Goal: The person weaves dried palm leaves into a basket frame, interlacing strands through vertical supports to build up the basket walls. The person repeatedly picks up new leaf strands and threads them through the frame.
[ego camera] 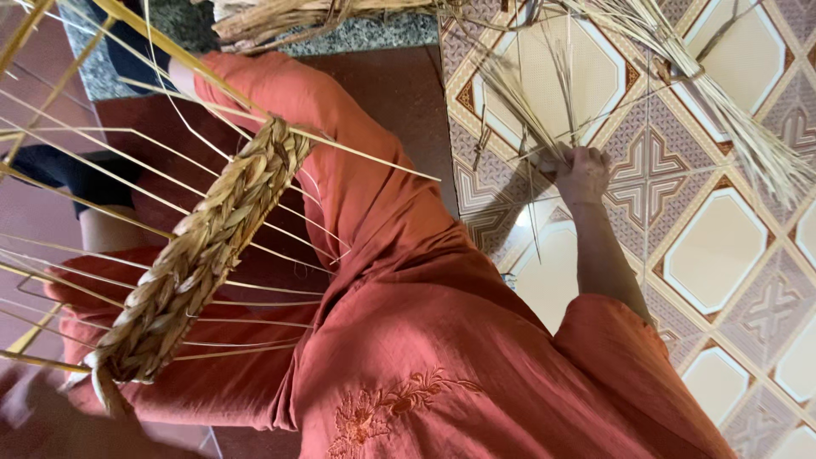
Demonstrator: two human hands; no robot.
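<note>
My right hand (pixel 583 172) reaches out over the patterned tile floor (pixel 722 246), its fingers closed on a few thin dry straw strands (pixel 518 102) from a loose bunch. My left hand (pixel 47 418) is blurred at the bottom left corner. It sits at the lower end of a thick braided band of dried fibre (pixel 204 246) and seems to grip it there. The band is woven across a frame of thin yellow ribs (pixel 76 204) that fan out to the left, held up over my lap. Orange sleeves and an orange garment (pixel 425 340) cover my arms and legs.
A long bundle of pale straw (pixel 748 127) lies on the tiles at the upper right. More dried fibre (pixel 280 19) is heaped along a speckled stone ledge at the top. Dark red floor (pixel 391 93) shows between my knee and the tiles.
</note>
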